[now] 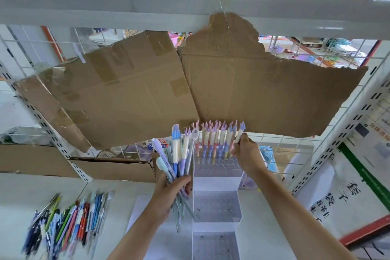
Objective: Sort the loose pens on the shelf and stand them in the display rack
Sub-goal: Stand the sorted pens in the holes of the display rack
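Torn brown cardboard [190, 82], matte, creased and patched with tape, hangs flat against the wire grid directly behind the display rack [216, 207]. The rack is a white, stepped, box-shaped stand of three tiers, each top face pierced with rows of small round holes. To the left of the rack, on the smooth white shelf [21, 196], lies a loose heap of pens [67, 221], slim plastic barrels in blue, green, red and pink, blurred in this view. Just left of the rack's top tier the left hand [173, 188] has its fingers curled round a bundle of pens [179, 154], gripped at mid-barrel so that the capped ends fan out above the fist and the tips hang below it. In the rack's top tier a row of pens [213, 141] stands upright, with pastel banded barrels and small spiky toppers. At the right end of that row the right hand [244, 154] pinches a single pen [239, 135] by its pale barrel, the topper sticking out above the fingertips.
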